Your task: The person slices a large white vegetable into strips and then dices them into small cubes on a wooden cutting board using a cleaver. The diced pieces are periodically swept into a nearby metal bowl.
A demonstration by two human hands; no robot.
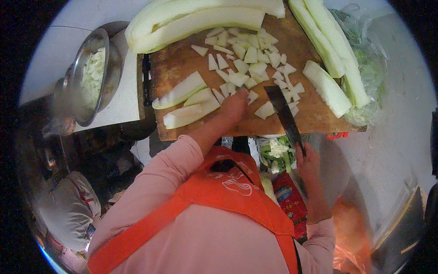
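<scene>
My right hand (308,157) grips a dark-bladed kitchen knife (284,111), whose blade reaches over the front part of a wooden cutting board (236,128). My left hand (236,104) rests low over the board, beside cut pale green gourd pieces (239,77); whether its fingers pinch a piece cannot be told. Left of that hand lie several longer gourd strips (193,114). Long peeled gourd lengths (202,24) lie across the board's far left edge, and more long pieces (335,51) lie along its right side, with a shorter chunk (325,89) next to them.
A metal bowl (107,78) holding cut pieces stands left of the board. Greens in a clear plastic bag (371,75) lie at the right. Below the board's front edge are a container of vegetable scraps (277,154) and a red printed package (291,202). A stuffed sack (73,209) sits lower left.
</scene>
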